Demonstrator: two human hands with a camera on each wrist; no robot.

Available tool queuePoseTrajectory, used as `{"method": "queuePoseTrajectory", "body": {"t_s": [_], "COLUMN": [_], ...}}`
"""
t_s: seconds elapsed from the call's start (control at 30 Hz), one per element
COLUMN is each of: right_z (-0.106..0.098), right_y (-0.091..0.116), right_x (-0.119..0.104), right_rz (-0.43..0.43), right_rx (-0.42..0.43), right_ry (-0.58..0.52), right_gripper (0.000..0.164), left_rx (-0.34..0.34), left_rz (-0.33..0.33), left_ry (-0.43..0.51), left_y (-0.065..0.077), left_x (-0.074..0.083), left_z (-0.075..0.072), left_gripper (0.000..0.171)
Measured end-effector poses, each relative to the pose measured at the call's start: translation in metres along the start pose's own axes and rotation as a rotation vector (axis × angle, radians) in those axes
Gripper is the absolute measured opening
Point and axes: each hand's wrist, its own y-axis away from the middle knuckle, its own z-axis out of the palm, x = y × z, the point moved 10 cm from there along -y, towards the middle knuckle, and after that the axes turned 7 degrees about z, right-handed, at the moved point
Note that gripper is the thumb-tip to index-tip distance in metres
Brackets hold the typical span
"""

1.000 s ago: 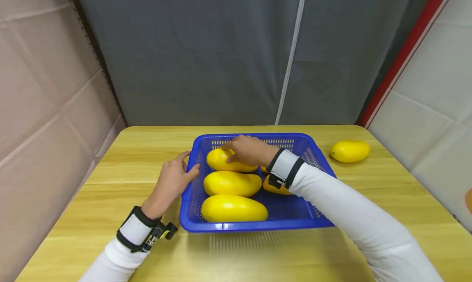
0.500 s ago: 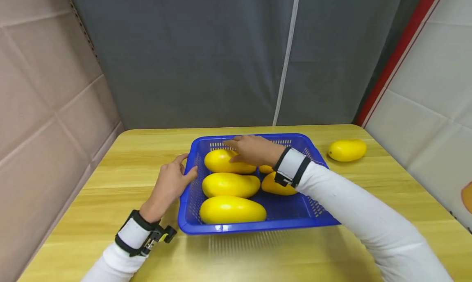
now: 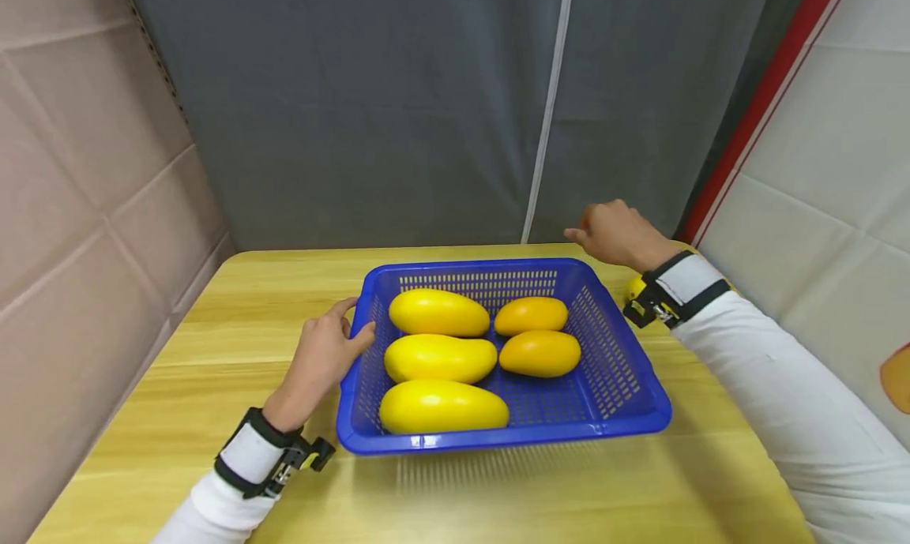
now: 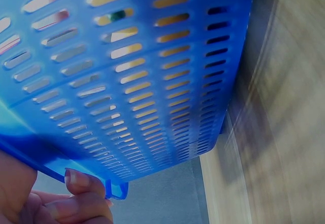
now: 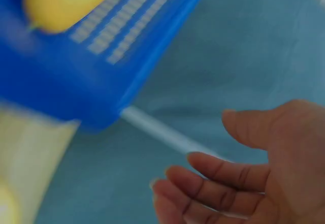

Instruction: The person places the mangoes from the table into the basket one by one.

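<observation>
A blue perforated basket (image 3: 512, 438) stands on the table, holding several yellow mangoes. Three long mangoes (image 3: 444, 406) lie stacked front to back along its left side, and two smaller, more orange ones (image 3: 540, 354) are to their right. My left hand (image 3: 320, 350) pinches the basket's left rim, thumb on the inner side; its curled fingers show at the rim in the left wrist view. My right hand (image 3: 618, 234) is in the air beyond the basket's back right corner, holding nothing. The right wrist view shows its fingers (image 5: 223, 176) loosely bent, thumb apart.
Another mango (image 3: 635, 288) lies on the wooden table (image 3: 270, 291) right of the basket, mostly hidden behind the right wristband (image 3: 686, 287). A grey curtain (image 3: 384, 118) closes off the back, with pale panels at both sides.
My right hand has left the back left mango and swung right, out of the basket, uncovering the two smaller mangoes. The left hand keeps its place on the rim.
</observation>
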Motion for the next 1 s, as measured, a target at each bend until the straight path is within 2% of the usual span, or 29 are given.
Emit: {"method": "queuePoseTrajectory", "body": {"t_s": [0.2, 0.37, 0.63, 0.83, 1.0], "right_z": [0.018, 0.025, 0.04, 0.062, 0.074], "right_y": [0.004, 0.011, 0.023, 0.032, 0.037], "right_x": [0.081, 0.122, 0.153, 0.164, 0.172], "right_rz": [0.228, 0.324, 0.473, 0.542, 0.574], "right_rx": [-0.031, -0.035, -0.145, -0.291, -0.337], "right_ry": [0.019, -0.027, -0.018, 0.007, -0.032], "right_gripper": [0.049, 0.053, 0.057, 0.07, 0.073], "left_rx": [-0.002, -0.003, -0.001, 0.014, 0.004], "left_rz": [-0.001, -0.002, -0.005, -0.003, -0.015], "left_ry": [0.004, 0.01, 0.01, 0.008, 0.023], "left_y": [0.0, 0.0, -0.002, -0.003, -0.003], "left_x": [-0.001, 0.001, 0.001, 0.001, 0.001], "left_z": [0.003, 0.005, 0.004, 0.003, 0.004], "left_gripper": [0.057, 0.057, 0.057, 0.057, 0.057]}}
